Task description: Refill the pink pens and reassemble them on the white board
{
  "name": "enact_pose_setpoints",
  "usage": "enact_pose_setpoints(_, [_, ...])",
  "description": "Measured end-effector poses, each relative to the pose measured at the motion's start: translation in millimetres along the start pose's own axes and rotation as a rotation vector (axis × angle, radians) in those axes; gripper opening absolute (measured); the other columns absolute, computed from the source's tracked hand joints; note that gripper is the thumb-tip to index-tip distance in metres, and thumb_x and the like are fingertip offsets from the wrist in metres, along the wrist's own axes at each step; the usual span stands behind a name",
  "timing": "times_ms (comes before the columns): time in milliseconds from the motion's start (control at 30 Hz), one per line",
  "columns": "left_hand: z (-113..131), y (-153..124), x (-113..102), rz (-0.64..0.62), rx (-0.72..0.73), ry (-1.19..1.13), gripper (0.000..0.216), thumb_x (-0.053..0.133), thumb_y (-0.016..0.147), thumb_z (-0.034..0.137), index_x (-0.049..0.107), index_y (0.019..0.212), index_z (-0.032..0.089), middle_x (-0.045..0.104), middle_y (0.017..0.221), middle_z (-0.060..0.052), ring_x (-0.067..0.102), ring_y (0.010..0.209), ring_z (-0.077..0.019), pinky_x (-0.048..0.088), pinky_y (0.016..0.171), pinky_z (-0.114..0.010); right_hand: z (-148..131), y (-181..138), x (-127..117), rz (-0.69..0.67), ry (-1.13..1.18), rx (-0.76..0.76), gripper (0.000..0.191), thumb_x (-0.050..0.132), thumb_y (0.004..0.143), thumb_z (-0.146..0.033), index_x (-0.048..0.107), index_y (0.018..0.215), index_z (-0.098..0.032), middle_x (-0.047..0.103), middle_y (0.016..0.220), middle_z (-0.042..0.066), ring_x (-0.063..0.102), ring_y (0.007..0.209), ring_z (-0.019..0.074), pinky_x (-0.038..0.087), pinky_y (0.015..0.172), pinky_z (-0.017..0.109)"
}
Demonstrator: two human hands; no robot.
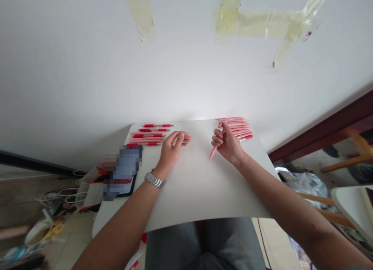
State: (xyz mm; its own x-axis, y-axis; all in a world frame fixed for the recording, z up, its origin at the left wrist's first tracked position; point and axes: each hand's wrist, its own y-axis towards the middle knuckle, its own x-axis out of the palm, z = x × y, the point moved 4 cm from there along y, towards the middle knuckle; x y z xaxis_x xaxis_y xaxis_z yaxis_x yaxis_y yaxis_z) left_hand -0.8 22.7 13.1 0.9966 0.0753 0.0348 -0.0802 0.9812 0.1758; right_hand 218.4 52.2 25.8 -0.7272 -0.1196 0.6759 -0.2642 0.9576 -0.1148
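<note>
From my head view, the only one feeding me, I take the middle of the white table [192,188] as my clock's centre. Toward two o'clock I see the right hand [226,145], its fingers curled firmly around a pink pen [213,151], whose lower end sticks out below the fist and points at about seven. Just beyond that hand, between one and two, I have a stack of pink pens [239,126] laid side by side, with a red pen [247,137] along its near edge.

At eleven o'clock I see the left hand [171,147], fingers loosely bent and thumb near the index finger; the fingertips blur together, so I can't fairly tell whether they hold anything. Between ten and eleven, just past that hand, lie red pens [155,130] in a spaced column, with pink ones among the nearer rows. A metal watch [155,179] circles the left wrist. At nine o'clock rests a dark flat object [136,176], mostly pixelated.
</note>
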Motion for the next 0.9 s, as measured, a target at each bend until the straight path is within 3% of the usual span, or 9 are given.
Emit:
enact_pose_setpoints(100, [-1.2, 0.5, 0.6, -0.027, 0.016, 0.06, 0.042, 0.067, 0.099, 0.059, 0.073, 0.104, 0.018, 0.079, 0.099, -0.01, 0.077, 0.088, -0.0203, 0.063, 0.08, -0.032, 1.9, -3.0, 3.2, -0.059, 0.032, 0.065, 0.025, 0.073, 0.095, -0.046, 0.056, 0.093, -0.027, 0.027, 0.058, -0.011, 0.019, 0.045, 0.0083, 0.02, 0.042, 0.019])
enact_pose_setpoints(300, [0.7, -2.1, 4.4, -0.075, 0.032, 0.122, 0.042, 0.063, 0.101, 0.059, 0.073, 0.104, 0.018, 0.078, 0.097, -0.008, 0.076, 0.087, -0.0195, 0.061, 0.077, -0.03, 3.5, 0.9, -4.8, -0.039, 0.151, 0.097, 0.012, 0.058, 0.092, -0.035, 0.061, 0.09, -0.023, 0.024, 0.056, -0.01, 0.017, 0.048, 0.0107, 0.024, 0.043, 0.022])
enact_pose_setpoints(533, [2.0, -2.4, 3.5, -0.073, 0.022, 0.116, 0.043, 0.063, 0.101, 0.06, 0.073, 0.105, 0.018, 0.079, 0.097, -0.009, 0.076, 0.083, -0.0193, 0.06, 0.074, -0.029, -0.7, 8.5, -14.4, 0.044, 0.098, 0.04, 0.011, 0.06, 0.087, -0.036, 0.059, 0.089, -0.025, 0.024, 0.058, -0.009, 0.019, 0.049, 0.0121, 0.026, 0.044, 0.024])
enact_pose_setpoints(667, [1.6, -1.8, 2.9, -0.069, 0.029, 0.126, 0.043, 0.063, 0.101, 0.06, 0.073, 0.104, 0.018, 0.078, 0.095, -0.008, 0.076, 0.084, -0.0196, 0.06, 0.074, -0.029, -2.3, 9.3, -14.8, 0.042, 0.057, 0.014, 0.016, 0.061, 0.087, -0.041, 0.059, 0.09, -0.025, 0.024, 0.06, -0.008, 0.021, 0.05, 0.0125, 0.028, 0.045, 0.025])
enact_pose_setpoints(900, [4.1, -2.2, 3.2, -0.062, 0.022, 0.115, 0.043, 0.063, 0.1, 0.059, 0.073, 0.103, 0.018, 0.077, 0.096, -0.008, 0.075, 0.083, -0.0188, 0.06, 0.073, -0.028, -1.1, 7.5, -11.3, 0.012, 0.159, 0.017, 0.01, 0.063, 0.084, -0.032, 0.057, 0.086, -0.024, 0.026, 0.058, -0.008, 0.02, 0.051, 0.0114, 0.028, 0.045, 0.022])
